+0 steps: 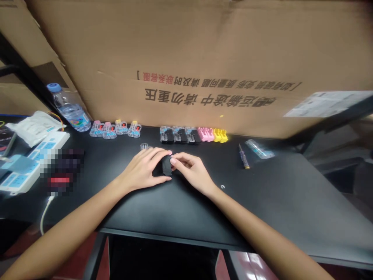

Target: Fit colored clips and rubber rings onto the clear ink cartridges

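Observation:
Both hands meet around a small black part (167, 166) over the middle of the black table (175, 210). My left hand (145, 168) grips it from the left, with the thumb at its lower edge and fingers over its top. From the right, my right hand (190, 169) pinches its upper right side between thumb and fingers. A small clear plastic piece (144, 146) lies just behind my left hand, partly covered by it. Further back stand clear-and-black pieces (179, 135) in a row, beside a pink piece (205, 134) and a yellow piece (220, 135).
Clear pieces with pink and yellow tops (109, 130) lie at the back left, near a water bottle (71, 109). A power strip (35, 163) is at far left. A screwdriver (244, 157) and clear packet (260, 149) lie right. Cardboard (186, 46) stands behind.

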A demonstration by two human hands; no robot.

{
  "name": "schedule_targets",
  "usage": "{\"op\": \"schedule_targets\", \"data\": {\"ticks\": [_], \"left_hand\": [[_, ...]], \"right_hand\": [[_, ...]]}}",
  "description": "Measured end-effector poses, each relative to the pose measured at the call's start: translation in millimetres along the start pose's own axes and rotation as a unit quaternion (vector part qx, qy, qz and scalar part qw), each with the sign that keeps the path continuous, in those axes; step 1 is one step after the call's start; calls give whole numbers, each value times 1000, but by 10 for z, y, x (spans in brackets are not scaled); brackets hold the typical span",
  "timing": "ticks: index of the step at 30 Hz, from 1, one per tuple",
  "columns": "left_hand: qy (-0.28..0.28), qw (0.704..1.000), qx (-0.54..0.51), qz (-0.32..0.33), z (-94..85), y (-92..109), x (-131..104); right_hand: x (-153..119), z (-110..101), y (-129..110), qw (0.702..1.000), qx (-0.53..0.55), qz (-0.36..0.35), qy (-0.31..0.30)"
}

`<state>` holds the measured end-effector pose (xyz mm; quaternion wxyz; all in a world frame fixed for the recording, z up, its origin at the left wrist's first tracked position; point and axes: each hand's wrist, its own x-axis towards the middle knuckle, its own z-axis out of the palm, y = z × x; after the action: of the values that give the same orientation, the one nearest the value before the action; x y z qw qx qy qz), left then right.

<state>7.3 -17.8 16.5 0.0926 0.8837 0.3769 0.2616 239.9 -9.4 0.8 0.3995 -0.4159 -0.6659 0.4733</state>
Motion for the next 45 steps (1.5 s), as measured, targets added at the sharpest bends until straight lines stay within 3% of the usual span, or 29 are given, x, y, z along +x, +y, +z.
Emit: {"op": "schedule_targets", "data": {"ticks": [3, 7, 11, 15, 26, 38, 45], "left_hand": [[-14, 1000, 4, -10, 12, -80, -20], [-26, 999, 33, -24, -46, -155, -26], [-22, 998, 39, -33, -80, -160, -17], [-4, 998, 27, -52, -72, -160, -15], [24, 996, 29, -82, -84, -213, -11], [102, 985, 36, -133, -134, -246, 1], [82, 988, 32, -131, -93, -216, 6]], "right_hand": [[6, -36, 58, 992, -107, -63, 20], [46, -105, 161, 930, -315, -186, -19], [72, -108, 203, 875, -430, -207, -81], [58, -114, 182, 851, -463, -230, -96], [23, -89, 186, 855, -447, -252, -81], [41, 11, 87, 842, -443, -271, -147], [51, -21, 70, 841, -451, -270, -132]]}}
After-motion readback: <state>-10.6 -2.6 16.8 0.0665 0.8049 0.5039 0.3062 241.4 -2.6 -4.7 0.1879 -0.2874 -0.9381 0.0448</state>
